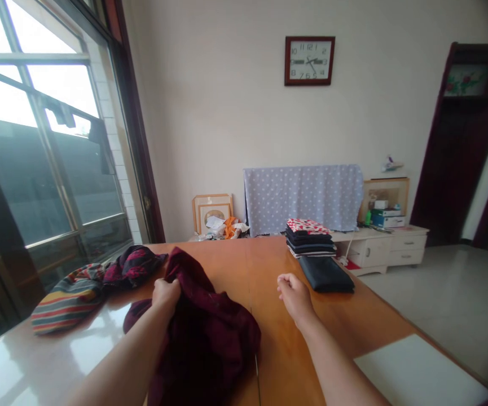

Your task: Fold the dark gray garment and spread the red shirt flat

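Observation:
A dark maroon garment [210,332] lies bunched up in front of me, its top raised off the table. My left hand [166,290] is closed round its upper left part, the fingers partly hidden in the cloth. To the right of the garment and apart from it, my right hand [293,294] hovers over the wood with its fingers curled together. No cloth shows in that hand. Just beyond it lies a folded black garment [326,274], in front of a stack of folded clothes [310,242] topped by a red and white patterned piece.
At the table's left sit a striped cloth bundle [68,301] and a dark patterned cloth [131,266]. A white board [421,372] lies at the right edge of the wooden table [277,361]. Past the far edge stand a cloth-covered television [303,197] and a white cabinet [407,245].

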The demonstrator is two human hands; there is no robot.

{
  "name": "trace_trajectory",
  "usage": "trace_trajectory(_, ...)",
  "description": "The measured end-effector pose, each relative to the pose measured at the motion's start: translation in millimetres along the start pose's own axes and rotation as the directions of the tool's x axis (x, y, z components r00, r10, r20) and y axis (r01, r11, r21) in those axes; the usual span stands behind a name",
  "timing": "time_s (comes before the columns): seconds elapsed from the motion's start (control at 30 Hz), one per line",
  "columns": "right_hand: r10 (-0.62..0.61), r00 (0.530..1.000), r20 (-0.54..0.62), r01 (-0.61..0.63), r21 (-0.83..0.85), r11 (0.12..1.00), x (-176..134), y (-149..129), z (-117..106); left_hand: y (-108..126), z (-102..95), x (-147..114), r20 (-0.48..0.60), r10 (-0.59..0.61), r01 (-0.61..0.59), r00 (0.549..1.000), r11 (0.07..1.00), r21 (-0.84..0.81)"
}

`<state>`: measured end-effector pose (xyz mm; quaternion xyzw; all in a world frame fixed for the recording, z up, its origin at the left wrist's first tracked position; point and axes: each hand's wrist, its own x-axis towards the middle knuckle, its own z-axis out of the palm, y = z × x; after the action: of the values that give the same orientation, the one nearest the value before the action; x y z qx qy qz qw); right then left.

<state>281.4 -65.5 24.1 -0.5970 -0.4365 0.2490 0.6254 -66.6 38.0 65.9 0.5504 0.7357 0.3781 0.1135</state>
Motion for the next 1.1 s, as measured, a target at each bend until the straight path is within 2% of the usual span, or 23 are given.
trace_trajectory(0.03,0.004,1.0,-0.001,-0.004,0.003,1.0,0,-1,0,-8,-4.3,2,-0.027,-0.045,0.046,0.999,0.999,0.013)
trace_trajectory(0.1,0.013,1.0,0.027,-0.012,-0.01,1.0,-2,-4,1,-21,-11.5,-2,-0.065,-0.051,0.056,0.997,0.995,0.085)
trace_trajectory(0.17,0.017,0.996,0.084,-0.014,-0.041,0.999,-6,-7,3,-28,-18.1,-18,-0.092,0.06,-0.04,0.994,0.979,0.201)
trace_trajectory(0.23,0.012,0.989,0.149,-0.001,-0.073,0.997,-10,-7,6,-27,-26.2,-42,-0.014,0.243,-0.226,0.97,0.921,0.319)
trace_trajectory(0.27,0.008,0.984,0.176,0.008,-0.089,0.996,-13,-7,8,-24,-31.2,-55,0.127,0.316,-0.34,0.94,0.889,0.307)
trace_trajectory(0.3,0.001,0.98,0.2,0.022,-0.109,0.994,-15,-6,10,-20,-36.8,-69,0.285,0.386,-0.457,0.877,0.854,0.248)
trace_trajectory(0.37,-0.024,0.972,0.234,0.062,-0.156,0.986,-19,-3,13,-11,-48.7,-93,0.528,0.462,-0.605,0.713,0.786,0.129)
trace_trajectory(0.4,-0.04,0.968,0.249,0.086,-0.178,0.98,-21,-1,14,-7,-54.1,-103,0.606,0.483,-0.656,0.632,0.75,0.086)
trace_trajectory(0.43,-0.057,0.963,0.263,0.111,-0.194,0.975,-23,0,15,-4,-58.7,-111,0.639,0.51,-0.702,0.575,0.71,0.065)
trace_trajectory(0.47,-0.074,0.958,0.278,0.133,-0.202,0.97,-24,2,16,-1,-62.0,-116,0.654,0.522,-0.732,0.547,0.678,0.071)
trace_trajectory(0.53,-0.095,0.949,0.301,0.161,-0.202,0.966,-26,4,18,1,-63.9,-122,0.658,0.515,-0.753,0.55,0.646,0.123)
trace_trajectory(0.6,-0.1,0.945,0.312,0.165,-0.192,0.967,-26,5,19,3,-59.8,-123,0.65,0.476,-0.723,0.593,0.67,0.168)
trace_trajectory(0.67,-0.075,0.948,0.308,0.134,-0.175,0.975,-24,7,19,8,-51.5,-125,0.635,0.458,-0.667,0.622,0.735,0.123)
trace_trajectory(0.7,-0.056,0.953,0.297,0.108,-0.164,0.981,-23,8,18,12,-46.7,-129,0.626,0.466,-0.633,0.625,0.772,0.057)
trace_trajectory(0.77,-0.015,0.965,0.262,0.053,-0.137,0.989,-18,11,15,24,-37.3,-144,0.621,0.502,-0.54,0.601,0.829,-0.147)
trace_trajectory(0.83,0.022,0.976,0.215,0.002,-0.109,0.994,-13,15,11,39,-29.5,-166,0.646,0.502,-0.365,0.576,0.864,-0.346)
trace_trajectory(0.87,0.04,0.98,0.196,-0.022,-0.097,0.995,-10,17,9,47,-26.4,-177,0.676,0.501,-0.251,0.54,0.863,-0.438)
trace_trajectory(0.9,0.059,0.981,0.184,-0.043,-0.089,0.995,-8,19,6,54,-23.7,-186,0.714,0.525,-0.146,0.463,0.84,-0.523)
trace_trajectory(0.93,0.076,0.981,0.177,-0.062,-0.084,0.995,-5,21,4,59,-21.4,-191,0.746,0.556,-0.059,0.366,0.814,-0.578)
trace_trajectory(0.97,0.094,0.981,0.172,-0.08,-0.082,0.993,-3,22,2,63,-19.4,-191,0.758,0.571,0.004,0.315,0.798,-0.603)
trace_trajectory(1.0,0.111,0.98,0.167,-0.098,-0.081,0.992,-1,24,0,64,-17.6,-186,0.748,0.583,0.017,0.317,0.785,-0.619)
trace_trajectory(1.03,0.127,0.978,0.163,-0.115,-0.082,0.99,0,25,-1,63,-15.9,-176,0.715,0.586,-0.025,0.381,0.779,-0.626)
trace_trajectory(1.1,0.151,0.976,0.154,-0.141,-0.077,0.987,2,28,-3,52,-13.3,-141,0.57,0.578,-0.238,0.584,0.793,-0.56)
